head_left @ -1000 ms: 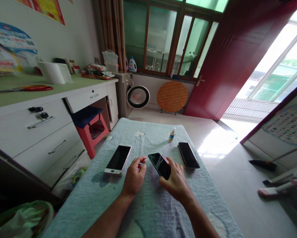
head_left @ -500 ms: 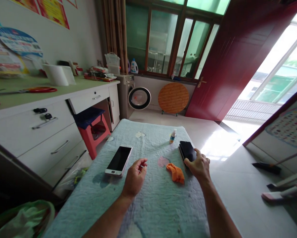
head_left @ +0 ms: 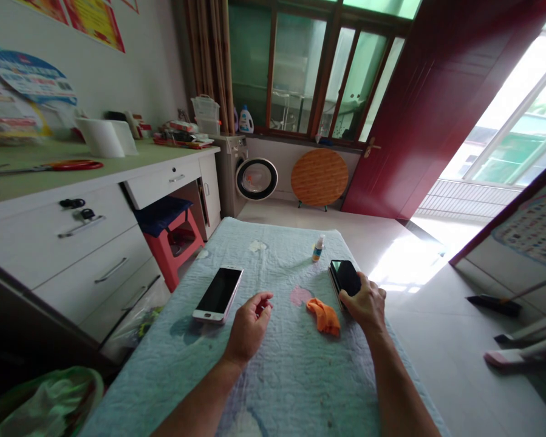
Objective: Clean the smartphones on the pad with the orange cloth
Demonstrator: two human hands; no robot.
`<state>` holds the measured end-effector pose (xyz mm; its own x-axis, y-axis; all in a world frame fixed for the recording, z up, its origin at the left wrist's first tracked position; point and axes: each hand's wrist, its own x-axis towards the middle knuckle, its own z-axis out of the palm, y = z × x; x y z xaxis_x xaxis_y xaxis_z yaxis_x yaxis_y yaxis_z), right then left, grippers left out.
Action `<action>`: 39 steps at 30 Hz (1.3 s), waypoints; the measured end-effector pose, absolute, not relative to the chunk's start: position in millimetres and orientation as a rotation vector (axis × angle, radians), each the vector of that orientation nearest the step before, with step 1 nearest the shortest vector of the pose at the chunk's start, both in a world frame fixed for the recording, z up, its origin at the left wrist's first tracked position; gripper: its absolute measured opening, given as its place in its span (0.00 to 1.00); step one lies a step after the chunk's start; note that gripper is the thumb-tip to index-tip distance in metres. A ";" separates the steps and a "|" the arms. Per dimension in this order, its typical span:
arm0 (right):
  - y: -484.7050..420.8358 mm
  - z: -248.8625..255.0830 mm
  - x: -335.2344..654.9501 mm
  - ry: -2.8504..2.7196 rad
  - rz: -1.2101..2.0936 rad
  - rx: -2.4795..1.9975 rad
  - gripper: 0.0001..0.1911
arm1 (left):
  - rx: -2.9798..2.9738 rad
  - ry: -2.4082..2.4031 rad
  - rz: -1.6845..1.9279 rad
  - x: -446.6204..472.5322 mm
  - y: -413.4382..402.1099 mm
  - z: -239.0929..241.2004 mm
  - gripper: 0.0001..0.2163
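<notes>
At the right side of the cloth-covered table, my right hand [head_left: 366, 301] is closed around the edges of a dark smartphone [head_left: 345, 276]. That phone lies on top of at least one other phone, mostly hidden beneath it. My left hand [head_left: 249, 321] hovers over the middle of the table, its fingers loosely curled, thumb apart, nothing visible in it. A white-framed smartphone [head_left: 218, 294] with a dark screen rests left of it. Between the hands, nearer the right one, lies a crumpled orange cloth [head_left: 324, 317]. A small spray bottle [head_left: 317, 249] stands upright beyond it.
A pale blue quilted cover [head_left: 273, 255] spreads over the table. On the left are a white desk [head_left: 158, 182] and a red stool [head_left: 175, 237]. Behind stand a washing machine [head_left: 231, 170] with its door open and a folded round table [head_left: 319, 177].
The hands and objects stay almost where they were. A pale reflection now shows on the upper part of the dark phone under my right hand.
</notes>
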<state>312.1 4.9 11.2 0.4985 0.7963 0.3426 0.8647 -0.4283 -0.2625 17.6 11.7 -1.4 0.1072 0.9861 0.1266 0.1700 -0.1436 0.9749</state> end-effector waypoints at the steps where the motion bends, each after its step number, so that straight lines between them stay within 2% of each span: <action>1: 5.3 9.9 312.7 -1.386 -0.237 -2.344 0.36 | 1.477 1.193 1.145 17.8 11.6 -1.2 0.15; 7: 2.4 5.1 312.6 -1.385 -0.243 -2.358 0.37 | 1.508 1.175 1.112 17.4 12.7 -7.6 0.14; 14: -7.2 4.7 304.1 -1.351 -0.181 -2.433 0.44 | 1.521 1.180 1.109 17.5 11.5 -6.7 0.13; 39: -10.1 4.6 296.2 -1.262 -0.092 -2.459 0.42 | 1.545 1.179 1.109 18.2 11.1 -6.1 0.13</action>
<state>296.2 -10.1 4.6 0.5962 0.7708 0.2245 0.7952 -0.5284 -0.2974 18.2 11.1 -6.1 0.1533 0.9782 0.1401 0.1995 -0.1695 0.9651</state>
